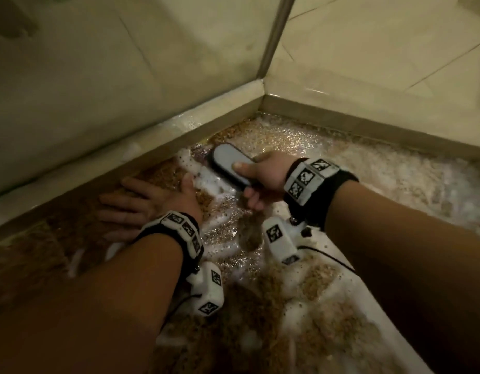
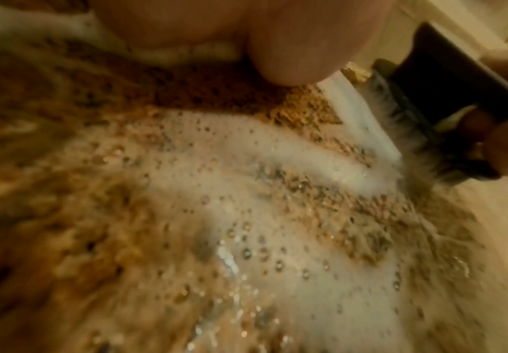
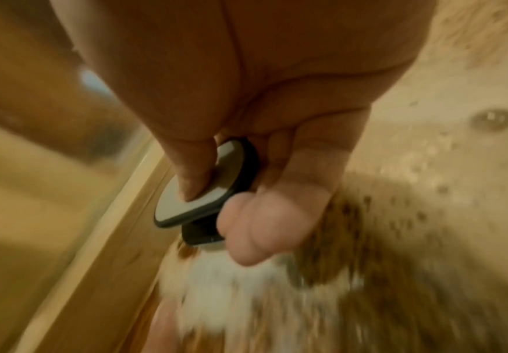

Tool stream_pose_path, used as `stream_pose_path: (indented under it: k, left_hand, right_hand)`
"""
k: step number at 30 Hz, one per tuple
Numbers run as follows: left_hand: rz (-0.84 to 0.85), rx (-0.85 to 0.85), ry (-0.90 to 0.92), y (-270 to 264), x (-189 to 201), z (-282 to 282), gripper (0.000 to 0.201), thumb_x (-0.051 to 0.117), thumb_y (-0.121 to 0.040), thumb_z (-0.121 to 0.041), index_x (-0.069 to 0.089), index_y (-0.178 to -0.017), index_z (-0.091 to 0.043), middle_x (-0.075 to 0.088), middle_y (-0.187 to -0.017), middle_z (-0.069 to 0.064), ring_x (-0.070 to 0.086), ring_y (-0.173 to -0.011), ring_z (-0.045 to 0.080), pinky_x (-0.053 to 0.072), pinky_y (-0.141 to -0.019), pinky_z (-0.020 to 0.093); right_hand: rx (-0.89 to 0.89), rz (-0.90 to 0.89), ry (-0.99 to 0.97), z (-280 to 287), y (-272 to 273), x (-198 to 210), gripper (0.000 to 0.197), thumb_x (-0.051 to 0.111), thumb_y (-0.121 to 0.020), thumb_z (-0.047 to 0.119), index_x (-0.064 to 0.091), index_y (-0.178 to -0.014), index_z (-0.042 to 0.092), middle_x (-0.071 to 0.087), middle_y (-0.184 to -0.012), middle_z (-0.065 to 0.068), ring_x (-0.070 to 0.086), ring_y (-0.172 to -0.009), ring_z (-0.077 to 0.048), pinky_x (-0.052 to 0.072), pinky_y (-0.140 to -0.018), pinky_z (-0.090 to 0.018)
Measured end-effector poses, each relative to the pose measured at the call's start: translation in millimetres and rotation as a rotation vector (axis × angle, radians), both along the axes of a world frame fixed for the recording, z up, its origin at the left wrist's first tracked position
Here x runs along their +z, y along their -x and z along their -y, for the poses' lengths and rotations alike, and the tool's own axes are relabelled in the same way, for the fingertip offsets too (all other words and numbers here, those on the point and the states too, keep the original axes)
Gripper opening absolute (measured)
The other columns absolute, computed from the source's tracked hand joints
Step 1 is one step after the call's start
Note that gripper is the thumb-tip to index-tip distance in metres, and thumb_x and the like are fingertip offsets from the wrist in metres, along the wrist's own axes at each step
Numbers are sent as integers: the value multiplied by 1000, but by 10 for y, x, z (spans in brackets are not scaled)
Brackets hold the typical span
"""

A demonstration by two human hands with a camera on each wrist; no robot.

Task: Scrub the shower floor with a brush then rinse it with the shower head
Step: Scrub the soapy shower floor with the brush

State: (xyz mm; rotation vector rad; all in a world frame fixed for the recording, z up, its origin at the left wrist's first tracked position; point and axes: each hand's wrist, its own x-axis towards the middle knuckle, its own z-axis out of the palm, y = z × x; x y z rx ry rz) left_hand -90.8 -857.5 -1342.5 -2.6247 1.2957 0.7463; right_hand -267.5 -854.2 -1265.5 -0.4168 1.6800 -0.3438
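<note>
A black scrub brush (image 1: 229, 163) with a grey top sits bristles-down on the wet, speckled brown shower floor (image 1: 301, 147), near the far corner. My right hand (image 1: 260, 176) grips its near end, thumb on top and fingers curled under. The right wrist view shows the brush (image 3: 198, 188) under my thumb, with white foam below it. My left hand (image 1: 142, 201) lies flat on the floor to the brush's left, fingers spread. In the left wrist view the bristles (image 2: 406, 133) push through white suds (image 2: 246, 167) at the upper right. No shower head is in view.
A low beige tiled curb (image 1: 125, 157) borders the floor on the left and another (image 1: 368, 122) at the back right; they meet in a corner. A metal frame post (image 1: 274, 36) rises from that corner. Foam and bubbles (image 1: 314, 292) cover much of the floor.
</note>
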Motion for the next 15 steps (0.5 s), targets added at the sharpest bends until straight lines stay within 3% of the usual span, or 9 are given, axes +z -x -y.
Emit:
stream_pose_path:
  k: [3, 5, 8, 13, 15]
  left_hand:
    - [-15, 9, -13, -7, 10, 9, 122, 30, -82, -93, -12, -163, -13, -22, -166, 29, -17, -153, 52, -7, -117, 73]
    - [-25, 1, -8, -9, 17, 5, 120, 31, -84, -91, -12, -163, -12, -22, -166, 29, -18, -153, 52, -8, -117, 73]
    - [-30, -1, -4, -15, 39, -15, 120, 32, -84, -91, -11, -163, -12, -22, -166, 29, -19, -153, 52, -8, -117, 73]
    - [-21, -3, -23, -9, 56, -1, 118, 29, -85, -90, -14, -162, -12, -23, -166, 29, -19, -152, 52, -7, -117, 73]
    - [-22, -2, -26, -4, 70, 3, 118, 30, -85, -90, -15, -162, -12, -23, -166, 29, -19, -152, 52, -8, -117, 73]
  right_hand:
    - [-266, -92, 76, 117, 406, -58, 42, 63, -98, 37, 57, -116, 0, 62, -57, -8, 59, -43, -21, 53, -43, -28]
    - [-416, -104, 104, 185, 482, -59, 40, 61, -99, 40, 57, -113, 2, 61, -56, -7, 58, -42, -19, 51, -42, -26]
    - [-336, -45, 104, 178, 178, -94, 37, 61, -99, 39, 56, -112, 4, 65, -59, -8, 60, -44, -20, 53, -44, -27]
    - [-39, 24, 135, 79, -261, -88, 32, 63, -99, 33, 57, -112, 4, 69, -69, -13, 63, -53, -23, 56, -50, -31]
    - [-105, 18, 150, 117, -137, -106, 34, 64, -98, 33, 58, -111, 2, 66, -67, -14, 60, -51, -24, 53, -49, -31]
